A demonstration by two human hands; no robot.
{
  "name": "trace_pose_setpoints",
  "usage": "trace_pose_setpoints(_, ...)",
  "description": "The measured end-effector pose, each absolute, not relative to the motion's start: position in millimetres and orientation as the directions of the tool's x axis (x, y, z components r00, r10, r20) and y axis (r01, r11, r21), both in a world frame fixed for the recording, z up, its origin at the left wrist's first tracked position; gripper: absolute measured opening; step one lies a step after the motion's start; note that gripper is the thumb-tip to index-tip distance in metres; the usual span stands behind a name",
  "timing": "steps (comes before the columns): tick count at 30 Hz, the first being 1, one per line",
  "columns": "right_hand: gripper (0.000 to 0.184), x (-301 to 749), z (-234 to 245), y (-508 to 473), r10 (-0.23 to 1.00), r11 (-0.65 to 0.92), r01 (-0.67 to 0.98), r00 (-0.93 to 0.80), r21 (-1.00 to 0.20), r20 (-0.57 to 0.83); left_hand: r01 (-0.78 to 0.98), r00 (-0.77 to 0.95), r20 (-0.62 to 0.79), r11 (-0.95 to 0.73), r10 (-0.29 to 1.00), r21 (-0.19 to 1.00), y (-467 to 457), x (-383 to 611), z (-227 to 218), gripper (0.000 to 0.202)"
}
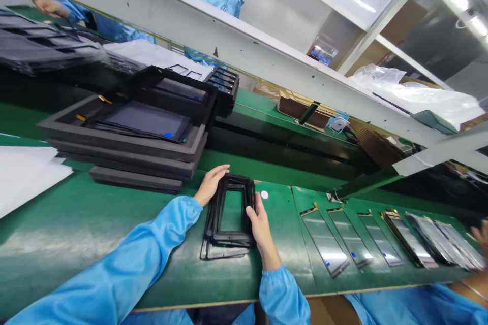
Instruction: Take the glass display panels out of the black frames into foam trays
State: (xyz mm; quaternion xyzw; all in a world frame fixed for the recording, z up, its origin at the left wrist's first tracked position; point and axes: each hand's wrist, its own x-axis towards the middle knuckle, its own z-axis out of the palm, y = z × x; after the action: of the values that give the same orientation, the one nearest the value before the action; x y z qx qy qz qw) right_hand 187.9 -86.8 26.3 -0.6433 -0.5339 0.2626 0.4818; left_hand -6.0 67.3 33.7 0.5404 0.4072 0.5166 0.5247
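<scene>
Two hands bracket a stack of black frames (214, 216) lying on the green work surface (95, 223), near its front edge. The left hand (211, 184) lies open and flat against the stack's far left corner. The right hand (260, 223) pinches the right edge, thumb over the top frame. Behind on the left stands a pile of dark foam trays (125, 147), the top one carrying a display panel (145, 119). A row of glass panels (326, 241) lies to the right
</scene>
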Motion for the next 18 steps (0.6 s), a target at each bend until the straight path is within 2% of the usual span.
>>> trace_pose_setpoints(4, 0.079, 175.0, 13.0, -68.5, 0.956, 0.072, 0.355, 0.242, -0.932, 0.166, -0.089, 0.086, 0.150, -0.142, 0.985, 0.986, 52.7, -4.5, 33.5, 0.029)
trace_pose_setpoints(8, 0.081, 177.4, 11.8, -83.5, 0.963, 0.093, 0.307, 0.213, -0.947, 0.164, -0.099, 0.087, 0.175, -0.166, 0.981, 0.981, 47.3, -4.6, 36.0, 0.027)
trace_pose_setpoints(13, 0.092, 176.3, 6.1, -112.3, 0.962, 0.058, 0.304, 0.238, -0.951, 0.135, -0.104, 0.164, 0.147, -0.131, 0.975, 0.986, 37.9, -2.3, 34.1, 0.031)
trace_pose_setpoints(18, 0.097, 168.4, 6.6, -97.5, 0.950, 0.034, 0.299, 0.287, -0.954, 0.124, -0.079, 0.109, 0.119, -0.111, 0.987, 0.991, 56.9, 7.9, 33.1, 0.030)
